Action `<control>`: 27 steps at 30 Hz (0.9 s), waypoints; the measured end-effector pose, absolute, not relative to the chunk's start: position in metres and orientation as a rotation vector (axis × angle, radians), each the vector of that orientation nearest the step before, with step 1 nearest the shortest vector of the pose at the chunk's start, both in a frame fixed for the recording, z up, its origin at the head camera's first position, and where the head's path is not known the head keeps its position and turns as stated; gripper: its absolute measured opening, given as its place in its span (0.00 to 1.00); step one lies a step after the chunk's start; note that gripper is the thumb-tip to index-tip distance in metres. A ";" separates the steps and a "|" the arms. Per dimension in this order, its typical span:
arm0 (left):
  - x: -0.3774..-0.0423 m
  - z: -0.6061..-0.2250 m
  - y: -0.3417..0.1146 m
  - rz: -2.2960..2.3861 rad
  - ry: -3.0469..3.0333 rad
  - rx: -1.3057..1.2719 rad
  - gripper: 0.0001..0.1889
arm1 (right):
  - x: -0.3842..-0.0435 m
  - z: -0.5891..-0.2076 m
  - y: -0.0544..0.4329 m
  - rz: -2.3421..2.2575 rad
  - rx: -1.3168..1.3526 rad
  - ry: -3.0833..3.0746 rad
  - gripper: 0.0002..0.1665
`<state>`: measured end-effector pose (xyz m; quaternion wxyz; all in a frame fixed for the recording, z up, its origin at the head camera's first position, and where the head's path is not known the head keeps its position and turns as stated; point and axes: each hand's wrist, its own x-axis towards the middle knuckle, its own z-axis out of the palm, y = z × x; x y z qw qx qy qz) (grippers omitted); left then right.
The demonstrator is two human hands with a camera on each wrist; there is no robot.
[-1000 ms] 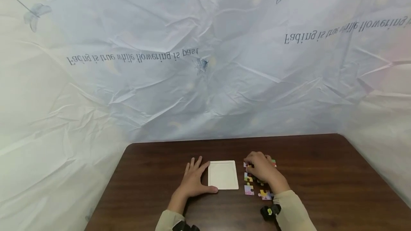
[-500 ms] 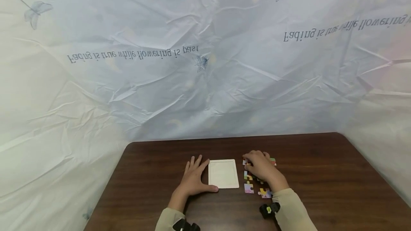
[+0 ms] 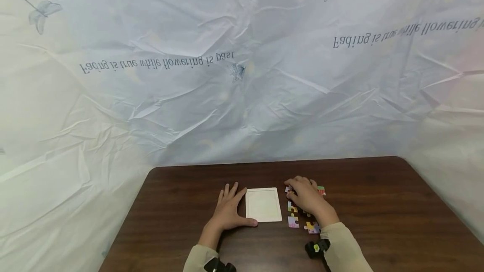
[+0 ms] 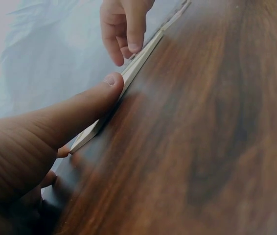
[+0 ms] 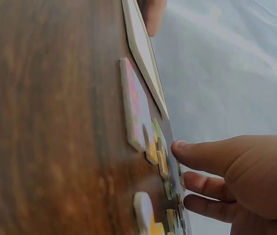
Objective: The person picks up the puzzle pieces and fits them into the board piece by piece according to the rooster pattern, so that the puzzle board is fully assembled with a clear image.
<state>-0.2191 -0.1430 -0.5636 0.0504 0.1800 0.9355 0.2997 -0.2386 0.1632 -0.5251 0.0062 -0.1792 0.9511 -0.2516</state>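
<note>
My left hand (image 3: 228, 214) lies beside a shallow square white puzzle tray (image 3: 263, 205), fingers spread. Its thumb touches the near edge and its index fingertip the far left corner; the left wrist view shows the thumb (image 4: 92, 100) against the tray's side. My right hand (image 3: 309, 197) is over loose jigsaw pieces right of the tray. Its index fingertip and thumb reach a small piece (image 3: 288, 189) at the far left of the group, a gap showing between them. In the right wrist view the thumb (image 5: 202, 154) and fingers extend with nothing seen between them. The palm hides some pieces.
Nearest me are a lilac piece (image 3: 293, 222) and a yellow-purple piece (image 3: 312, 227). Another piece (image 3: 292, 206) lies behind the lilac one, and a red-green piece (image 3: 321, 190) farther right. The dark wooden table (image 3: 378, 205) meets a pale printed sheet (image 3: 242, 108) behind.
The right hand's fingertips have shifted slightly left around the far left piece. The left hand and tray hold their place; the head view has tilted a little.
</note>
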 end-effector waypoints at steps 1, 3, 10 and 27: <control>-0.219 -0.564 -0.143 0.913 2.845 0.546 0.62 | -0.239 -0.526 0.163 -0.791 -0.554 2.979 0.22; -0.219 -0.564 -0.143 0.913 2.842 0.546 0.62 | -0.240 -0.526 0.162 -0.800 -0.551 2.987 0.22; -0.220 -0.562 -0.143 0.918 2.847 0.555 0.62 | -0.243 -0.525 0.157 -0.835 -0.561 2.984 0.20; -0.228 -0.564 -0.145 0.903 2.850 0.555 0.62 | -0.247 -0.519 0.123 -0.925 -0.693 2.966 0.18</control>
